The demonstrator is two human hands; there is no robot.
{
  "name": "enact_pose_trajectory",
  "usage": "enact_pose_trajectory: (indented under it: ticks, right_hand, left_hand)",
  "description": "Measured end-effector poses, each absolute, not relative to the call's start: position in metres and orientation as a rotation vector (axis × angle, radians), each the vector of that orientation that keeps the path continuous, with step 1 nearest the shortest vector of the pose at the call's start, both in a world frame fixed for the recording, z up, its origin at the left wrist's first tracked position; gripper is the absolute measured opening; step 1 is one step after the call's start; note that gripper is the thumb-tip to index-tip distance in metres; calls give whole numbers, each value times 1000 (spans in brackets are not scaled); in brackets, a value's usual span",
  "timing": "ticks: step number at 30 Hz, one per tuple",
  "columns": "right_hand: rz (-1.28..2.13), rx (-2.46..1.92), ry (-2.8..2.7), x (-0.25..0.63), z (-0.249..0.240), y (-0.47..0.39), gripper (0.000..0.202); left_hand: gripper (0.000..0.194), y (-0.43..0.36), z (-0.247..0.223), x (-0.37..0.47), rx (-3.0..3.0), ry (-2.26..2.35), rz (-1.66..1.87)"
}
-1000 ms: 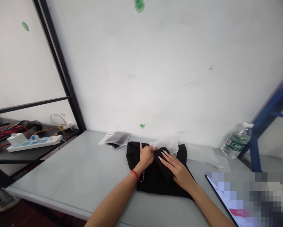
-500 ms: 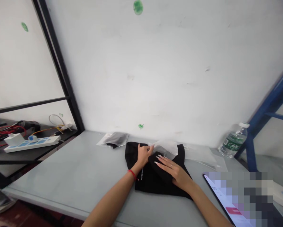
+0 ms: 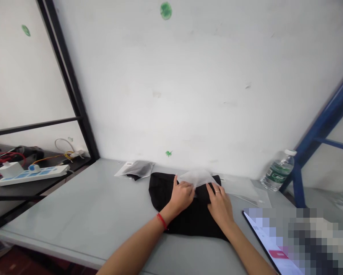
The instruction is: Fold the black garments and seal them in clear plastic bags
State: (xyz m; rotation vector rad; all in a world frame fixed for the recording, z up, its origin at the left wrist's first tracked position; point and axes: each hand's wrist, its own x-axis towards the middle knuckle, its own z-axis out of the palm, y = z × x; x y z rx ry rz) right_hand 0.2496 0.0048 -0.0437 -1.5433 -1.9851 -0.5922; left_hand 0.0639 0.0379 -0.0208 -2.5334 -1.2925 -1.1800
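Note:
A black cloth item [image 3: 195, 219] lies spread on the grey table, under both of my hands. Over its far middle part sits a frosted plastic bag [image 3: 198, 178], its mouth towards me. My left hand [image 3: 182, 196], with a red string bracelet at the wrist, has its fingers curled at the bag's near left edge. Gathered black fabric shows inside the bag's mouth, between my hands. On the right side of that bundle, my right hand [image 3: 221, 206] presses bent fingers onto the fabric and the bag's edge; its fingertips are partly hidden.
A filled plastic bag [image 3: 135, 170] lies at the back left, more flat clear bags [image 3: 243, 190] at the back right. A water bottle [image 3: 278, 172] stands by the blue frame [image 3: 300, 168]. A tablet [image 3: 267, 236] lies front right; a power strip [image 3: 33, 175] is on the left shelf.
My right hand has turned from lying flat over the folded fabric to bent fingers at its right side. The fabric bundle has moved into the bag's mouth. My left hand has shifted slightly right and nearer.

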Motion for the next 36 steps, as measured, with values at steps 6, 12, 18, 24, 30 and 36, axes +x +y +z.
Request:
enact_pose_trajectory:
  ticks: [6, 12, 18, 24, 30, 36]
  right_hand:
    - [-573, -1333, -1933, 245, -42, 0, 67]
    - [-576, -1220, -2154, 251, -45, 6, 58]
    - [-454, -1625, -1989, 243, -40, 12, 32]
    - [-433, -978, -2195, 232, -30, 0, 39]
    - [-307, -1064, -2267, 249, -27, 3, 52]
    - [-160, -1108, -2334, 258, -38, 12, 49]
  left_hand:
    - [24, 28, -18, 71, -2473, -1214, -1290]
    - [25, 27, -13, 68, -2467, -1305, -1355]
    - [26, 22, -14, 74, -2521, -1319, -1333]
    - [24, 25, -10, 68, -2437, -1432, -1416]
    - [22, 27, -7, 64, -2419, -1461, -1458]
    - [23, 25, -11, 67, -2483, -1379, -1401]
